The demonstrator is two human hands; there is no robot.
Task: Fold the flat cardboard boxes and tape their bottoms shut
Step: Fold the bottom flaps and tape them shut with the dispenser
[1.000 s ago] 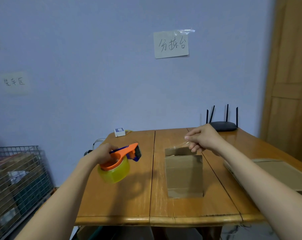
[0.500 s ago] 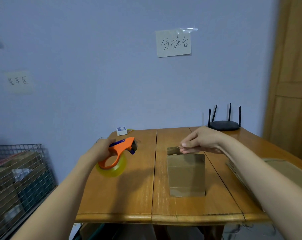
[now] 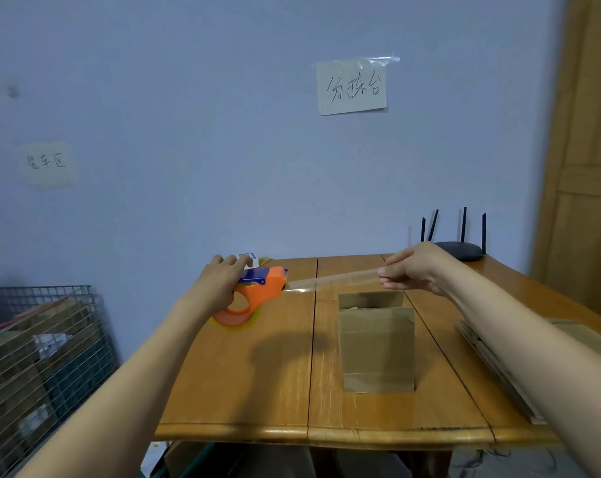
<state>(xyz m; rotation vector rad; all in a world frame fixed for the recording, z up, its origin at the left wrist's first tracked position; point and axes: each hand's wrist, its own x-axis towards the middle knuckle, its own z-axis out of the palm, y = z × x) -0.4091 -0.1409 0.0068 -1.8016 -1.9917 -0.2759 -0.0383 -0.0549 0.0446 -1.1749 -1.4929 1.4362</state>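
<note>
Scene: A person stands at a honey-coloured wooden drop-leaf table (image 3: pixel 244 391), drawing tape for a small brown cardboard box (image 3: pixel 376 350) that stands folded near the table's middle, closed flaps facing up.

Left hand: The left hand (image 3: pixel 223 282) grips the orange plastic tape dispenser with a blue blade guard (image 3: pixel 257 291), fingers wrapped over its top, holding it above the table's left leaf.

Right hand: The right hand (image 3: pixel 414 267) pinches the free end of the clear strip of packing tape (image 3: pixel 333 280) between thumb and fingertips, above and behind the box.

Tape: The strip runs taut between dispenser and pinch, apart from the cardboard.

Step in hand: Apparently pulling out a length for the seam across the closed flaps.

Doing it well: Keep the strip tense and flat so it neither twists nor sticks to itself; draw out enough to overrun both ends of the seam; lower it centred along the join, anchoring the pinched end down one side wall first.

Risk: The light box will likely shift or tip under sideways pull; pressing straight down should steady it.

Waiting: A stack of flat brown cardboard blanks (image 3: pixel 499 360) lies at the table's right edge, partly hidden by the right forearm.

Background: A black four-antenna router (image 3: pixel 459 250) sits at the table's far right corner.
</note>
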